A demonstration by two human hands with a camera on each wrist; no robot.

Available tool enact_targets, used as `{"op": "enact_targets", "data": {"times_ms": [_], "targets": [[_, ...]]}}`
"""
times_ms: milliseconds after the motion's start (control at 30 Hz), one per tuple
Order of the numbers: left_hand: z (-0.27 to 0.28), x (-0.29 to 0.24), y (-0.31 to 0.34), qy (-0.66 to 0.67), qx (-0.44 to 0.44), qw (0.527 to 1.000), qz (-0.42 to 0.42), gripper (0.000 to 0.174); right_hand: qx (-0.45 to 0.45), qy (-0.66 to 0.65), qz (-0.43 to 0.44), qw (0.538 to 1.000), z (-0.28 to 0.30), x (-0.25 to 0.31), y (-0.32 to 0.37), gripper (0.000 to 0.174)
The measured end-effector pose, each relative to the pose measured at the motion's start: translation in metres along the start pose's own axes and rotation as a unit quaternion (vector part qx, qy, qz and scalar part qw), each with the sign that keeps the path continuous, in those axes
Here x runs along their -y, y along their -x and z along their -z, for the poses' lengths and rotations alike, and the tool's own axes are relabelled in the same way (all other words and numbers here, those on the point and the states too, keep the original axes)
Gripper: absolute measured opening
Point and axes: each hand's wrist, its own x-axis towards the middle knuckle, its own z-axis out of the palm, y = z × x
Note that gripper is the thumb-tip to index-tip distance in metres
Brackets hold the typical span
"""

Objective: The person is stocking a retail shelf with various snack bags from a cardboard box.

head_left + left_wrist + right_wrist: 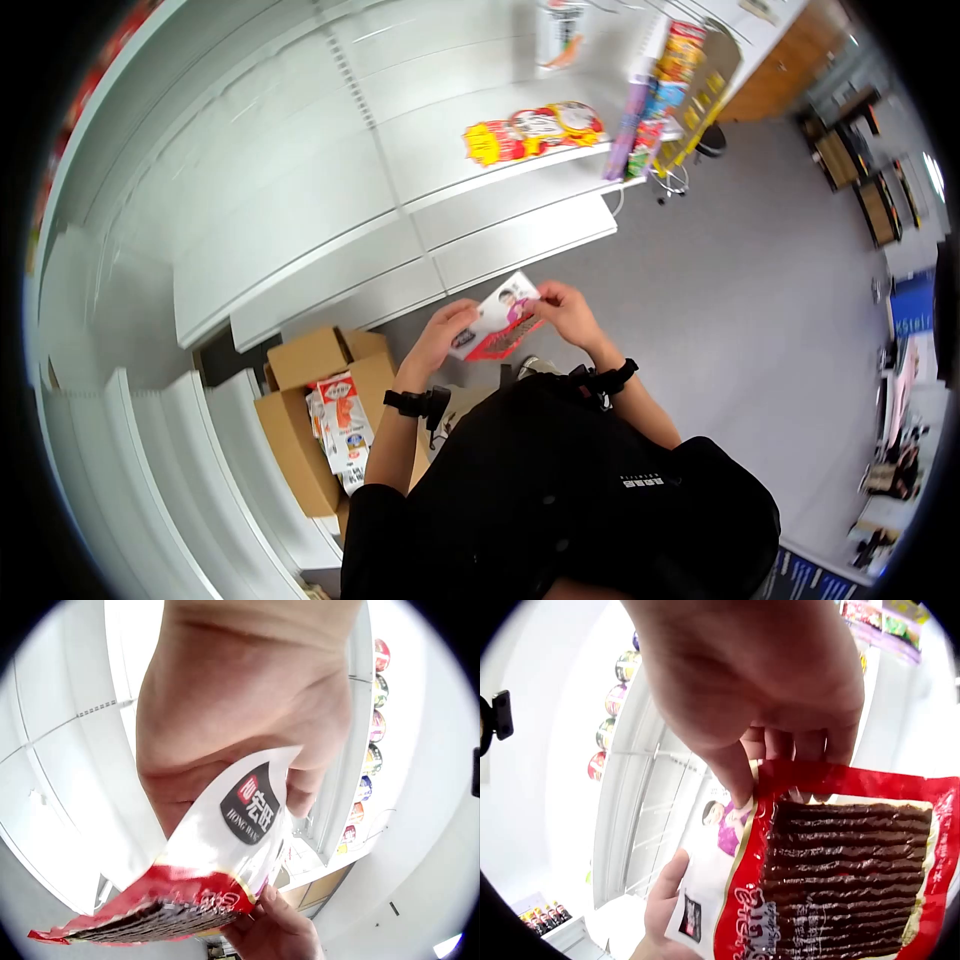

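Note:
A red and white snack packet (497, 322) with a clear window over dark brown strips is held between both hands. My left hand (440, 335) pinches its white end, beside the black logo, as the left wrist view shows with the hand (247, 712) above the packet (217, 825). My right hand (570, 318) grips the packet's upper edge; in the right wrist view the thumb of that hand (757, 697) lies on the white part of the packet (840, 862), near the printed figure, with fingers partly behind it.
White shelves (300, 190) stand ahead, with red and yellow packets (535, 132) on one. An opened cardboard box (315, 440) holding more packets (345, 425) is at lower left. Tall colourful packages (675, 80) stand at the shelf's right end, beside grey floor (700, 270).

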Motion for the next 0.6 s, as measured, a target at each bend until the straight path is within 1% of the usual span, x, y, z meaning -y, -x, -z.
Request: {"op": "enact_targets", "data": {"times_ms": [33,67,133,167,200,233,300,367,433,467,600], "targets": [[-0.014,-0.002,-0.015,0.019,-0.008,1.0,0.003,0.022,-0.032,-0.026,0.007,0.999,0.019,0.005,0.002,0.01],[-0.023,-0.005,-0.03,0.056,0.01,0.998,0.03,0.033,-0.063,-0.052,0.014,0.997,0.038,0.013,0.003,0.009],[-0.047,-0.006,-0.054,0.023,0.014,0.999,0.038,0.034,-0.115,-0.078,0.034,0.99,0.074,0.018,0.006,0.008],[-0.057,-0.008,-0.065,0.008,0.015,0.999,0.037,0.035,-0.142,-0.113,0.036,0.983,0.089,0.022,0.007,0.008],[-0.075,-0.022,-0.07,-0.026,0.051,0.998,0.034,0.035,-0.167,-0.148,0.039,0.974,0.101,0.028,0.009,0.008],[-0.084,-0.02,-0.076,-0.046,0.063,0.997,0.028,0.035,-0.186,-0.184,0.034,0.965,0.11,0.031,0.011,0.008],[-0.095,-0.016,-0.092,-0.085,0.087,0.992,0.015,0.034,-0.181,-0.191,0.04,0.964,0.13,0.029,0.009,0.01],[-0.104,-0.02,-0.108,-0.094,0.081,0.992,0.023,0.033,-0.188,-0.191,0.048,0.962,0.144,0.021,0.0,0.011],[-0.112,-0.022,-0.126,-0.101,0.069,0.992,0.029,0.032,-0.193,-0.234,0.044,0.952,0.154,0.024,-0.005,0.011],[-0.113,-0.023,-0.137,-0.093,0.066,0.993,0.038,0.031,-0.195,-0.253,0.043,0.947,0.158,0.027,-0.009,0.011],[-0.121,-0.034,-0.166,-0.061,0.05,0.997,0.023,0.031,-0.202,-0.281,0.034,0.938,0.174,0.042,-0.029,0.012]]}}
